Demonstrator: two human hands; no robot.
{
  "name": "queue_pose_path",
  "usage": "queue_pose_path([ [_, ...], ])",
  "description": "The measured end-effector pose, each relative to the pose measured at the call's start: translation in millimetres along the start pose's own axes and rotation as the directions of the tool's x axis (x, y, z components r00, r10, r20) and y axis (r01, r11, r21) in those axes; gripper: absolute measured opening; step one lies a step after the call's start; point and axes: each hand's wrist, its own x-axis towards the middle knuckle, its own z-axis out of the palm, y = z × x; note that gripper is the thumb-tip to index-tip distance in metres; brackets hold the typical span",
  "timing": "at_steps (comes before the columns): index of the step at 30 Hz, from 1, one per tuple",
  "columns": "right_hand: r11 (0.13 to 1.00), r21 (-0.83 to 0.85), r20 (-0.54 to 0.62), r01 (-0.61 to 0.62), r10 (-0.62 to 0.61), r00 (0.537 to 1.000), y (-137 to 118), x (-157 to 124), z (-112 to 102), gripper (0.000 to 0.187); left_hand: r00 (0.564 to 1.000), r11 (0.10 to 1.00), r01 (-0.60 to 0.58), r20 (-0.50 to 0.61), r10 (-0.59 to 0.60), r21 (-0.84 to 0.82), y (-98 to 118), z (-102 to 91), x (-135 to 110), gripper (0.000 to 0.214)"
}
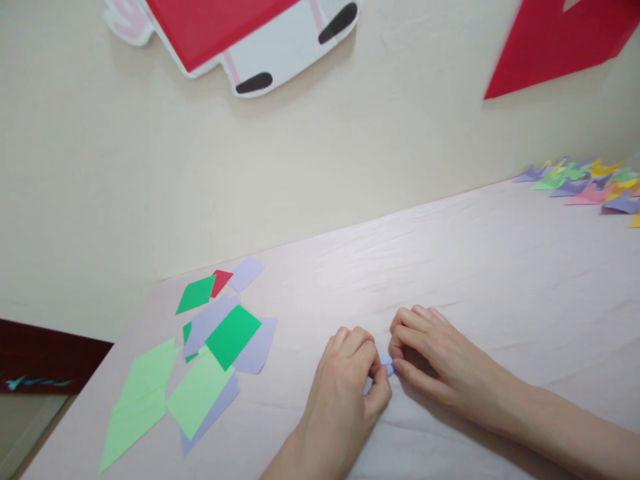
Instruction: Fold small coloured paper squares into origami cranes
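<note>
My left hand (347, 380) and my right hand (435, 360) meet at the middle of the table, fingers curled and pinched together. Between the fingertips of both hands sits a small light-blue folded piece of paper (387, 363), mostly hidden by the fingers. Both hands rest on the pale cloth-covered table (450, 267).
Loose paper sheets lie at the left: dark green (233, 335), light green (145, 393), lavender (257, 350) and a red one (221, 281). Several folded coloured paper figures (585, 183) are piled at the far right. Red and white cut-outs (240, 33) hang on the wall behind.
</note>
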Motion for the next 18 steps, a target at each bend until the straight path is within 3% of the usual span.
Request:
queue_pose_path([
  [18, 1.0, -0.006, -0.013, -0.016, 0.016, 1.0, -0.5, 1.6, 3.0, 0.013, 0.998, 0.995, -0.009, 0.058, 0.003, 0.101, 0.7, 2.4, 2.5, 0.026],
])
